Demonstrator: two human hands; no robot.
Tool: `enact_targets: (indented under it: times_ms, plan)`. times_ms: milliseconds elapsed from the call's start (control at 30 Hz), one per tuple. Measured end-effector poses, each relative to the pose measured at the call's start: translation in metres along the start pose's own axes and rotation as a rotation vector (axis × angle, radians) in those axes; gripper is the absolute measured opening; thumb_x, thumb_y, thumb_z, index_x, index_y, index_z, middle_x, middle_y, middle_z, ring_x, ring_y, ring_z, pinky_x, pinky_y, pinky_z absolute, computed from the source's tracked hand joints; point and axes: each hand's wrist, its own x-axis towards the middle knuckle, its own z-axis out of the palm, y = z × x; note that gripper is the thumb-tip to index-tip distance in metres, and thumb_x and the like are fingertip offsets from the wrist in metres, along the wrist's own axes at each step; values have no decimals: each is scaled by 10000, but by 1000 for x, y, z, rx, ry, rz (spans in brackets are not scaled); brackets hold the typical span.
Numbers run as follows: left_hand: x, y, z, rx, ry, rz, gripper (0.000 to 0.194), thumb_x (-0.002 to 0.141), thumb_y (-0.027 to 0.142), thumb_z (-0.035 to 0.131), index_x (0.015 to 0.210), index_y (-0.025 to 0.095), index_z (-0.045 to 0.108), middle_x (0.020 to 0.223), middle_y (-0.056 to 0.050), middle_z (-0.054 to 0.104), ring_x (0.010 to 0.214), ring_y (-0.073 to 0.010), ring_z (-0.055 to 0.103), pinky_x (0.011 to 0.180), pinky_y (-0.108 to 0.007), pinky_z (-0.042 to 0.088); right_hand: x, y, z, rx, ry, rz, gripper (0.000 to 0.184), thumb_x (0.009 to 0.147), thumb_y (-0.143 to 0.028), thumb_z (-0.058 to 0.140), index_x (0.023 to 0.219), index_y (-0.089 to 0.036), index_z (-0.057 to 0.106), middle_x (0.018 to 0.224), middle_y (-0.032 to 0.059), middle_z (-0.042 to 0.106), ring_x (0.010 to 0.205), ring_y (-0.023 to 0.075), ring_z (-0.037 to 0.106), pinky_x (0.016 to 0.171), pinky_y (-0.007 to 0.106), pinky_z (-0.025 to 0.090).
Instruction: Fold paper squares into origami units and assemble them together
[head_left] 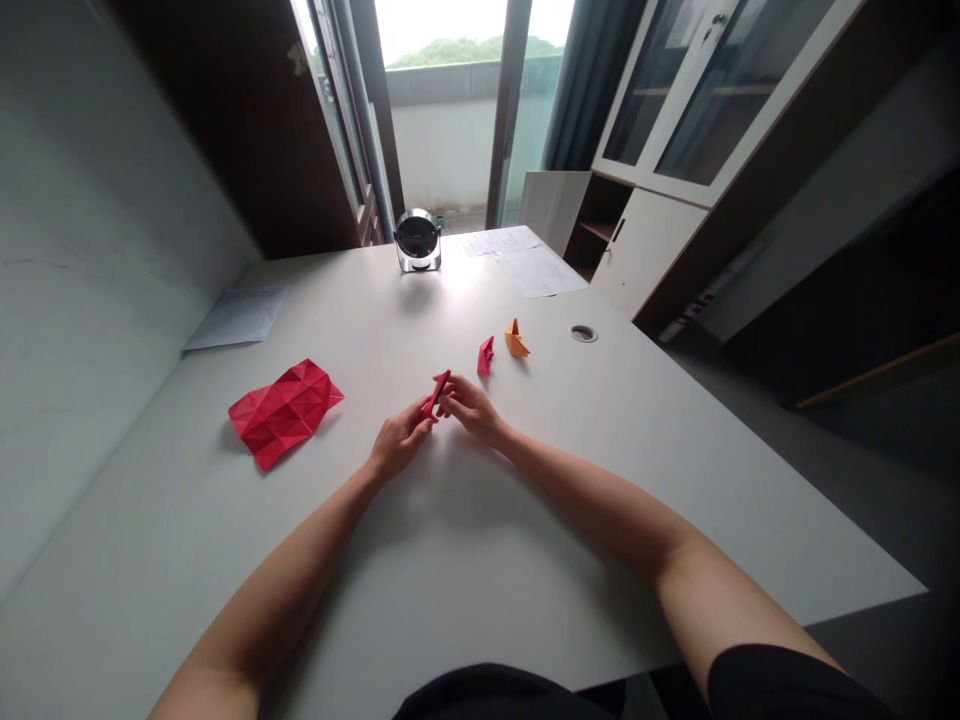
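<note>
Between my hands, above the middle of the white desk, is a small piece of folded red paper, tilted up to the right. My left hand pinches its lower end between thumb and fingers. My right hand has its fingers closed on the paper's right side, and the fingers hide part of it. Just beyond my right hand stands a small red folded paper figure. Beside that one sits an orange folded paper boat. To the left lies a creased, unfolded sheet of red paper.
A round black-and-silver device stands at the desk's far edge. Printed sheets lie at the back right, more papers at the left by the wall. A cable hole is at the right. A cabinet door hangs open behind.
</note>
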Motion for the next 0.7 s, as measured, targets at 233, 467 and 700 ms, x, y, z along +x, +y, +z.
enact_targets:
  times_ms: [233,467,700]
  plan:
    - [-1,-1,1,94,-21,19,533,963,355,474,1485,247,464,1009,-35,744,792,-178,673,831,-308,526,-2,5,-1,-44,-18,-4,526,902,-500,661,1318,-200,541,955,51,670,752,166,671,710,297,573]
    - [0,-2,0,130,-29,28,547,958,376,478,1491,253,458,1163,-52,725,942,-208,685,871,-319,522,-2,1,0,-76,30,19,480,906,-487,643,1270,-183,575,929,51,677,752,165,664,714,298,574]
    - [-1,-1,-1,159,-47,47,542,995,355,399,1530,267,391,1187,-43,719,1007,-217,688,900,-334,526,-3,2,0,-90,35,51,442,904,-297,579,1328,-175,555,888,39,705,747,179,683,724,317,576]
